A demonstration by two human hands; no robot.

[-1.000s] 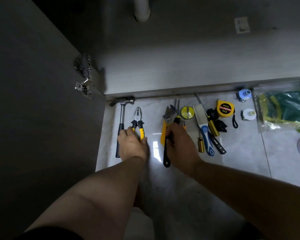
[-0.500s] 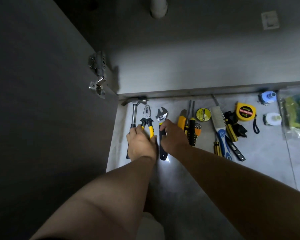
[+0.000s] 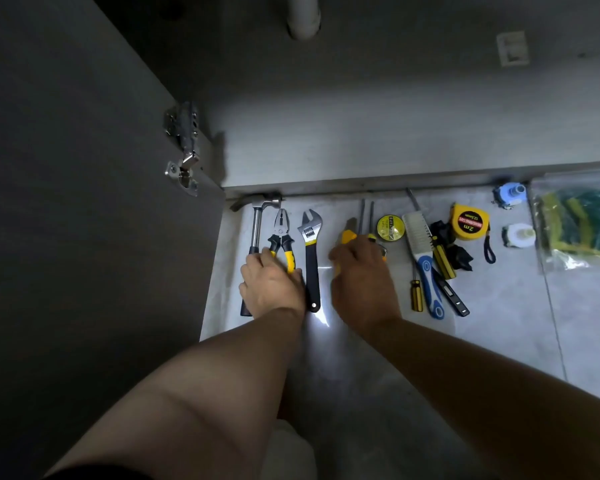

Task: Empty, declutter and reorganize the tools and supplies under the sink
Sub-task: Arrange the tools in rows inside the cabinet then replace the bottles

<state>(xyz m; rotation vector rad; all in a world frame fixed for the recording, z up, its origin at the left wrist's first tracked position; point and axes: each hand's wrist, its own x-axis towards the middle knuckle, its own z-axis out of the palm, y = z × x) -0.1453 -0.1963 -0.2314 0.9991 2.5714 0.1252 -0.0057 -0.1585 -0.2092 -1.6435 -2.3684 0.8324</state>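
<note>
Glossy pale-grey floor tile (image 3: 499, 323) is catching a glare before the open under-sink cabinet (image 3: 361, 133), its dark door (image 3: 66, 202) hanging on a steel hinge (image 3: 184, 150) to my left. Along the cabinet's front edge the tools are lying in a row: steel-shafted hammer (image 3: 256, 230), yellow-and-black pliers (image 3: 280, 233), black-handled adjustable wrench (image 3: 311, 251) between my hands, screwdrivers (image 3: 362, 216), tape roll (image 3: 390, 227), yellow tape measure (image 3: 468, 221). My hands are sitting apart, my left hand (image 3: 272, 287) lying over the hammer and pliers handles, my right hand (image 3: 362, 282) covering the screwdrivers' yellow handles; whether either is gripping, I cannot tell.
</note>
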